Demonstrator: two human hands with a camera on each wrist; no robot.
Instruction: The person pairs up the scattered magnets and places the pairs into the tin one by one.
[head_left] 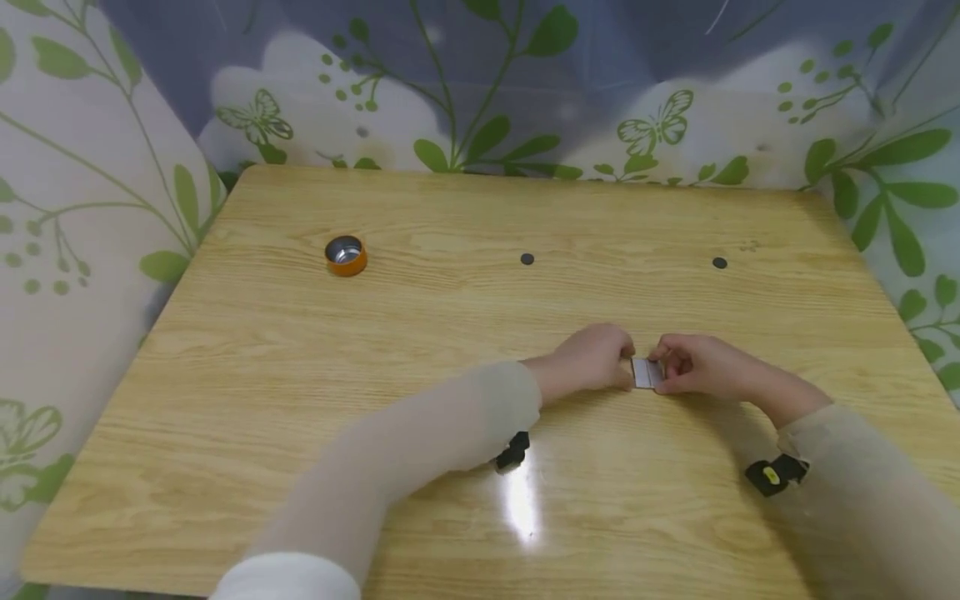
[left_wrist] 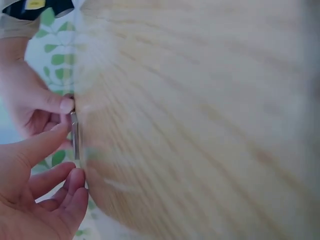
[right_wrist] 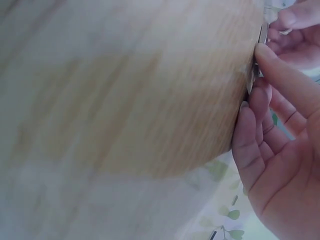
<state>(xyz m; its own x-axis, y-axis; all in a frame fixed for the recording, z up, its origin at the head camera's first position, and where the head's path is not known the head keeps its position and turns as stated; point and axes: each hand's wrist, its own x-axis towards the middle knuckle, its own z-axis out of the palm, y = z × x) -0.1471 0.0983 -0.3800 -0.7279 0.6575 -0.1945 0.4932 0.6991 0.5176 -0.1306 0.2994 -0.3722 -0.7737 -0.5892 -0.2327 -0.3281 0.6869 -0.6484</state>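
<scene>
A small flat silver metal piece (head_left: pixel 642 373) with a line across it, resembling a hinge, lies between the two hands, low over the tabletop. My left hand (head_left: pixel 592 358) has its curled thumb and index finger at the left end of the metal piece. My right hand (head_left: pixel 708 367) pinches the other end between thumb and fingers. In the left wrist view the metal piece (left_wrist: pixel 75 137) shows edge-on, with my left hand (left_wrist: pixel 37 187) beside it. The right wrist view shows my right hand (right_wrist: pixel 280 135) with its thumb tip on the piece, which is mostly covered there.
An orange bowl (head_left: pixel 346 267) with a shiny metal inside stands at the back left of the wooden table (head_left: pixel 420 325). Two small dark discs lie further back: one disc (head_left: pixel 527 259) near the middle, another disc (head_left: pixel 720 262) at the right. A leaf-patterned curtain (head_left: pixel 480 100) borders the table.
</scene>
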